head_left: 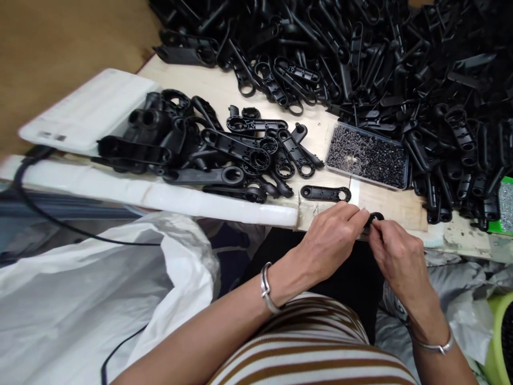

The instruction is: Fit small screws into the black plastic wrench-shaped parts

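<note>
Close together at the table's front edge, both hands pinch a black plastic part (375, 217) whose round end shows between the fingertips. My left hand (334, 235) is closed on its left side and covers much of it. On the other side, my right hand (396, 251) grips it between thumb and fingers. Just beyond my left hand lies a single black plastic arm with a ring end (325, 193). A clear shallow box (366, 155) of small black and metallic pieces stands behind the hands.
A large heap of black plastic parts (360, 59) fills the back and right. A smaller pile (236, 149) lies left, beside a white flat device (88, 112) with a black cable. A white sack (176, 256) hangs below; a green tray (505, 206) and a lime bucket (495, 342) are at right.
</note>
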Demonstrator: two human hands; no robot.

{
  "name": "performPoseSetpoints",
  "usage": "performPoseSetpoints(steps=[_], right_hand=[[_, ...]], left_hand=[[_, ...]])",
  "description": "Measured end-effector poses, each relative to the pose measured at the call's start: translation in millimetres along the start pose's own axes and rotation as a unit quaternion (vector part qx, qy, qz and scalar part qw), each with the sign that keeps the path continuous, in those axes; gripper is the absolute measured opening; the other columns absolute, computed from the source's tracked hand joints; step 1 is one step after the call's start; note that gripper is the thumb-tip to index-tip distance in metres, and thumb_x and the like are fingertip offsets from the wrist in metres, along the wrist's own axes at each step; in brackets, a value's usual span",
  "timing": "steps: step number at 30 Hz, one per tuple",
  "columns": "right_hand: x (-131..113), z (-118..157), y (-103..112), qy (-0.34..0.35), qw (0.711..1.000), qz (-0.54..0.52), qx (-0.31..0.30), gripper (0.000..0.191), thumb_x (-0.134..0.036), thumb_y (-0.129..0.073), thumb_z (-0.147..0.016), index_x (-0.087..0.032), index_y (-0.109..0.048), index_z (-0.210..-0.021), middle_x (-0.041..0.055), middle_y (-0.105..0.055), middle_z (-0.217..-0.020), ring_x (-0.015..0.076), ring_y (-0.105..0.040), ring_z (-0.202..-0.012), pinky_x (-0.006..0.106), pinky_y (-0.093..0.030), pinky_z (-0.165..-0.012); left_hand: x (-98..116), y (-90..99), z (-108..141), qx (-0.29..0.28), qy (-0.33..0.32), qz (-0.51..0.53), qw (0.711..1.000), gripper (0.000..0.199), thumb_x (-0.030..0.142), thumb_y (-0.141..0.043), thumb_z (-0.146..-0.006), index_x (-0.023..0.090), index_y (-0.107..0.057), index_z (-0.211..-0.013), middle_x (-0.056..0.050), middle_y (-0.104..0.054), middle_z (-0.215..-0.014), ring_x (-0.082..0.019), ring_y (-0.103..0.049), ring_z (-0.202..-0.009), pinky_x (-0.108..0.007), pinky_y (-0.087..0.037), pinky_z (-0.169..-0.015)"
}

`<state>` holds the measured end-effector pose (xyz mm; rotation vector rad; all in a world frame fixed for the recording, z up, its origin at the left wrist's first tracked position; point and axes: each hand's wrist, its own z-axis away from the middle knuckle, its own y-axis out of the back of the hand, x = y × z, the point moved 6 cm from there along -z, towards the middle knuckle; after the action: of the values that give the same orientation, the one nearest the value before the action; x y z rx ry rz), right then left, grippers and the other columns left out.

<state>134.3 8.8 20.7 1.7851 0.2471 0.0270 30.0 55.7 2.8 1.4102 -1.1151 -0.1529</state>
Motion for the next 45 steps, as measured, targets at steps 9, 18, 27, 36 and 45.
performPoseSetpoints(steps=[9,18,27,36,45], right_hand=[[31,-6,-4,-0.199,0.949,-0.221,-0.102,0.022,-0.027,-0.052,-0.09,-0.019,-0.064,-0.074,-0.0031,-0.06,-0.053,0.0123,-0.057,-0.046,0.022,-0.04,-0.05],[23,-12,-2,-0.206,0.951,-0.194,-0.126,0.021,-0.026,-0.049,-0.089,-0.02,-0.059,-0.071,-0.0037,-0.059,-0.05,0.0127,-0.061,-0.045,0.02,-0.04,-0.049],[17,-21,-1,-0.117,0.973,-0.076,-0.184,0.025,-0.018,-0.044,-0.09,-0.022,-0.044,-0.066,-0.0012,-0.055,-0.049,0.0166,-0.062,-0.046,0.024,-0.035,-0.045],[-9,-26,-1,-0.113,0.978,0.113,-0.136,0.02,0.001,-0.049,-0.077,-0.017,-0.056,-0.074,0.008,-0.061,-0.057,0.0193,-0.058,-0.045,0.027,-0.03,-0.041],[49,24,-15,-0.394,0.756,-0.522,0.028,0.051,-0.045,-0.075,-0.074,-0.014,-0.059,-0.111,0.0036,-0.07,-0.072,0.0187,-0.068,-0.058,0.031,-0.059,-0.054]], left_hand=[[-3,-4.3,-1,-0.018,0.012,0.021,1.0,0.014,0.009,-0.054,-0.088,0.015,-0.058,-0.1,-0.005,-0.064,-0.096,-0.019,-0.059,-0.09,-0.031,-0.053,-0.077],[-2,-3.1,1,-0.01,-0.004,0.036,0.999,0.015,0.008,-0.055,-0.087,0.015,-0.057,-0.1,-0.004,-0.063,-0.093,-0.018,-0.059,-0.088,-0.03,-0.052,-0.076],[-3,-1.3,-1,-0.014,-0.009,0.06,0.998,0.016,0.006,-0.053,-0.086,0.015,-0.057,-0.099,-0.005,-0.063,-0.093,-0.019,-0.06,-0.088,-0.031,-0.053,-0.077],[-8,1.0,2,0.057,-0.016,0.082,0.995,0.016,0.006,-0.049,-0.087,0.016,-0.058,-0.095,-0.004,-0.065,-0.091,-0.016,-0.062,-0.083,-0.029,-0.054,-0.076],[-9,5.9,12,0.186,-0.013,0.086,0.979,0.021,0.011,-0.061,-0.084,0.017,-0.059,-0.103,-0.004,-0.07,-0.095,-0.014,-0.067,-0.089,-0.026,-0.057,-0.081]])
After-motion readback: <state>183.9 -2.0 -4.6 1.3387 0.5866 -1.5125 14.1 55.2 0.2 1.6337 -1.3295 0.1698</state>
